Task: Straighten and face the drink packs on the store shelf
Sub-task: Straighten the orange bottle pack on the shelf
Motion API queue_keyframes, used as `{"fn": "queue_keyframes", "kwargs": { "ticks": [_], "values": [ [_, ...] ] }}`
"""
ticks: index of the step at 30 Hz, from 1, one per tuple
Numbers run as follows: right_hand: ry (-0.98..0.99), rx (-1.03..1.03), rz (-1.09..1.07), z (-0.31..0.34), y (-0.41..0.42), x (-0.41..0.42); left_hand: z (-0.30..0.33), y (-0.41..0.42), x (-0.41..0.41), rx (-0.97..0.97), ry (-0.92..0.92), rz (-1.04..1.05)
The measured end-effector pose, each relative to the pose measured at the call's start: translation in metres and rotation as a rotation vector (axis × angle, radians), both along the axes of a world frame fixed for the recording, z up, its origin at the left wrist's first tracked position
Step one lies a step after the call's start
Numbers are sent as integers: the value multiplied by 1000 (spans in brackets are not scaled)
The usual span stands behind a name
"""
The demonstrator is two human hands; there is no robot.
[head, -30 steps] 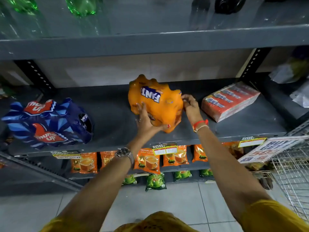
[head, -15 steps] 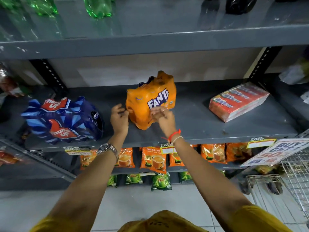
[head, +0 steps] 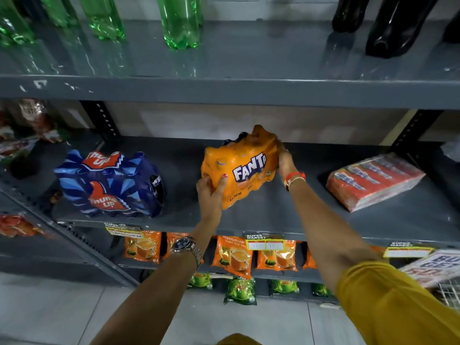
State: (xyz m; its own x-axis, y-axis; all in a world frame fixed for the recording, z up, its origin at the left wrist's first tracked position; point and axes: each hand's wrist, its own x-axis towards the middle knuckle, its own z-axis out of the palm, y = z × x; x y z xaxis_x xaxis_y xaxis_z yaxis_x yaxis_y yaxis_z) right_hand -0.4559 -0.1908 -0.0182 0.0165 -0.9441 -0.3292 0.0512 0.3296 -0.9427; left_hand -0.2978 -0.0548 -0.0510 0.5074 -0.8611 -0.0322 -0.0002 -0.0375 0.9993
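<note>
An orange Fanta pack (head: pixel 245 168) stands in the middle of the grey middle shelf (head: pixel 273 212), its white logo turned toward me and slightly tilted. My left hand (head: pixel 210 192) grips its lower left corner, thumb on the front face. My right hand (head: pixel 286 161) holds its right end, fingers reaching behind the pack. A blue Thums Up pack (head: pixel 109 183) sits to the left on the same shelf, angled. A red shrink-wrapped pack (head: pixel 373 181) lies flat at the right, turned askew.
Green bottles (head: pixel 180 21) and dark bottles (head: pixel 390 26) stand on the upper shelf. Orange tea pouches (head: pixel 234 255) and green pouches (head: pixel 240 290) fill the lower shelves. A wire basket with a promo sign (head: pixel 438 267) is at the lower right. Snack bags (head: pixel 22 143) crowd the left bay.
The Fanta pack has been turned so its logo faces me upright. My left hand moved onto its lower left corner and my right hand shifted to its right end.
</note>
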Motion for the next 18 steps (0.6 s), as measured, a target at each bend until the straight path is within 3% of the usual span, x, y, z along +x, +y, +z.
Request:
{"fn": "queue_keyframes", "kwargs": {
  "ticks": [4, 9, 18],
  "values": [
    [125, -68, -88, -2, 20, -4, 3, -10, 10, 48, -58, -30],
    [18, -204, -208, -13, 60, -12, 6, -18, 14, 112, -20, -80],
    [-66, -238, -384, -22, 108, -29, 1, -10, 15, 100, 33, -205]
  ]
}}
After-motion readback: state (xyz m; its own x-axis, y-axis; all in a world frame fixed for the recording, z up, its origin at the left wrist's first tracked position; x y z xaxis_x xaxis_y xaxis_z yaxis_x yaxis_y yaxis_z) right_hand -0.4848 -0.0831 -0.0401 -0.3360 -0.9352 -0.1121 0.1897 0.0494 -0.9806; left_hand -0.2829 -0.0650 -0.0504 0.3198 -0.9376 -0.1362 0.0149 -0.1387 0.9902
